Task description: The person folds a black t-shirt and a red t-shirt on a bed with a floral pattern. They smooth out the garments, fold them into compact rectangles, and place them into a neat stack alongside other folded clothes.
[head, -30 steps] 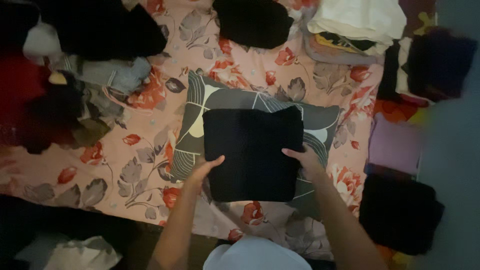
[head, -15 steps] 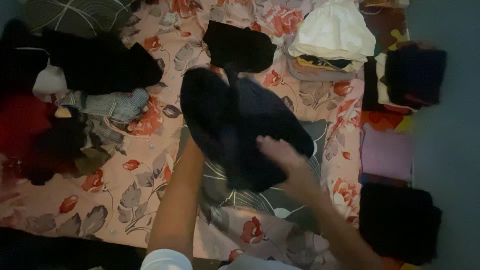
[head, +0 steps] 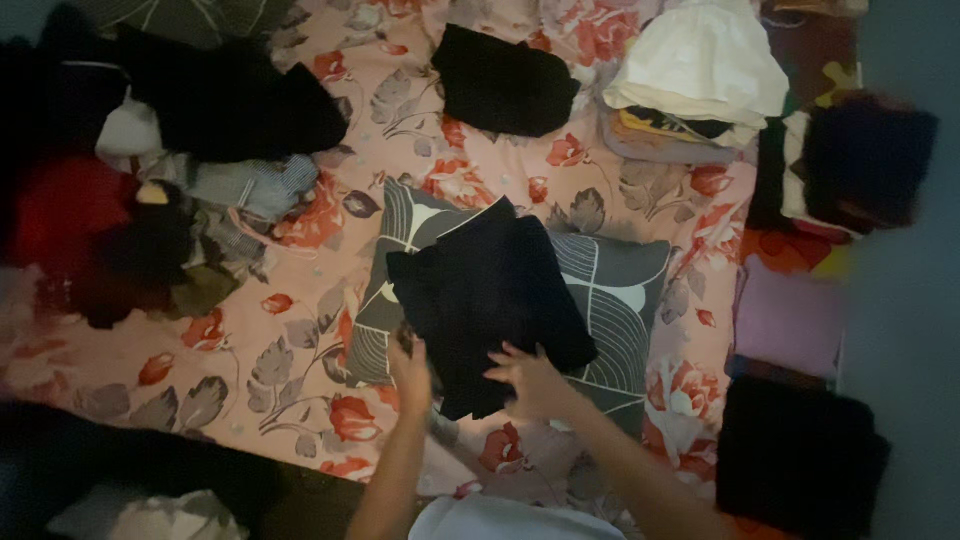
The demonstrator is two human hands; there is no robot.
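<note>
No packages, labels, signs or screens in view. Only cloth shows anywhere on the bed: folded and loose garments and a patterned cushion on a floral sheet, none with a visible tag or wrapper.

Single head-worn view, looking steeply down onto a pink floral-print bedsheet (head: 300,330) from close above, near edge of bed at bottom of frame, forearms entering from below, grey leaf-patterned square cushion (head: 620,300) near centre.
</note>
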